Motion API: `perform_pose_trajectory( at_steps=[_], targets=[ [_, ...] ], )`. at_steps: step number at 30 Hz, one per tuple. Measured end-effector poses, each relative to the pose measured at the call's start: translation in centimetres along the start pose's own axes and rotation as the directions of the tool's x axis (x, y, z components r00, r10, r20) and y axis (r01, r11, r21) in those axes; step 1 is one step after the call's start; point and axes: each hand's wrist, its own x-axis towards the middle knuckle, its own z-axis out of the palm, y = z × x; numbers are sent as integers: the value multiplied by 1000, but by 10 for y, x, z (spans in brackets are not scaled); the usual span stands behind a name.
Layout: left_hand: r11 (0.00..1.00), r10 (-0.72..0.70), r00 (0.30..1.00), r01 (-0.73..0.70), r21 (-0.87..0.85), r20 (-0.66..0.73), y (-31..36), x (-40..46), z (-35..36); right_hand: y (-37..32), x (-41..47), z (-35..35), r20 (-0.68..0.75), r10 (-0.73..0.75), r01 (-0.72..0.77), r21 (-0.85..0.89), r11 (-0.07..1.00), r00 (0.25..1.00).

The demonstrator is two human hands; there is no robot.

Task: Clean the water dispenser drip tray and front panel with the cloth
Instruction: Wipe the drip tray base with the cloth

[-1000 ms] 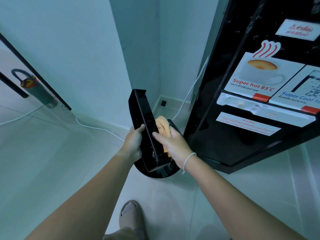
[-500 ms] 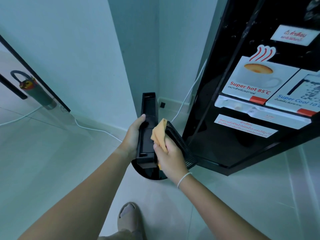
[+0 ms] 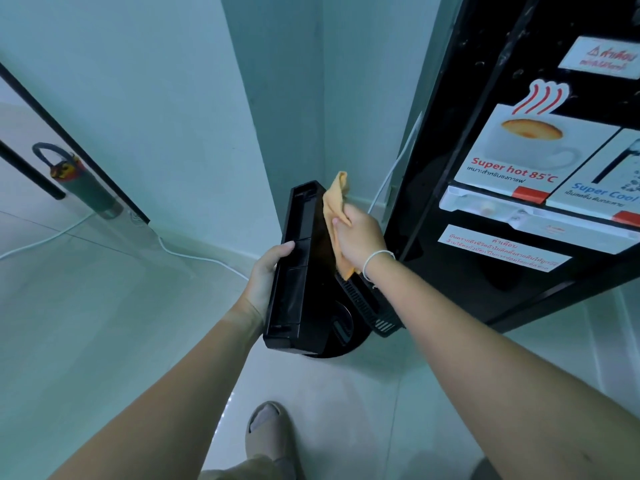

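Note:
A black drip tray (image 3: pixel 294 271) is held tilted on edge in front of me, away from the dispenser. My left hand (image 3: pixel 265 282) grips its left side, thumb over the rim. My right hand (image 3: pixel 360 237) holds an orange cloth (image 3: pixel 336 206) against the tray's inner face, near its far end. The tray's black slotted grille (image 3: pixel 367 306) hangs open below my right wrist. The black water dispenser front panel (image 3: pixel 485 98) stands at the right, with hot and cool stickers and white tap levers (image 3: pixel 502 209).
A white wall corner lies straight ahead. A white cable (image 3: pixel 194 256) runs along the floor by the skirting. A dark tube with a loop handle (image 3: pixel 79 181) shows behind a glass panel at left. My slippered foot (image 3: pixel 266 431) is on the tiled floor below.
My right hand has slid the cloth up the tray's inner face towards its far end. The tray has turned slightly and the grille now hangs lower.

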Motion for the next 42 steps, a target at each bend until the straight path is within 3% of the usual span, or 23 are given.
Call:
perform_pose_trajectory(
  at_steps=[8, 12, 15, 21, 26, 30, 37, 40, 42],
  targets=[
    [990, 135, 977, -125, 68, -164, 1, 15, -4, 35, -71, 26, 116, -238, 236, 25, 971, 964],
    [979, 195, 956, -176, 101, -219, 0, 17, -10, 53, -98, 28, 176, -259, 252, 63, 966, 950],
    [971, 232, 929, -204, 124, -289, -3, 20, -10, 49, -106, 27, 144, -299, 289, 87, 953, 943],
    [901, 341, 882, -208, 380, -325, -17, 26, 3, 33, -81, 36, 136, -366, 381, -107, 919, 921],
    [894, 397, 853, -275, 355, -340, -14, 31, -2, 14, -59, 32, 141, -326, 352, -253, 901, 935],
    [894, 423, 805, -294, 339, -417, -3, 34, 4, 25, -66, 32, 151, -393, 421, -303, 855, 907],
    [889, 441, 776, -309, 338, -451, -6, 33, 1, 56, -84, 25, 123, -377, 396, -304, 866, 918],
    [898, 427, 777, -306, 316, -462, -5, 31, -4, 62, -88, 19, 127, -292, 308, -129, 943, 948],
    [902, 419, 773, -296, 315, -476, -3, 31, -10, 68, -89, 16, 86, -157, 159, -21, 987, 984]
  ],
)
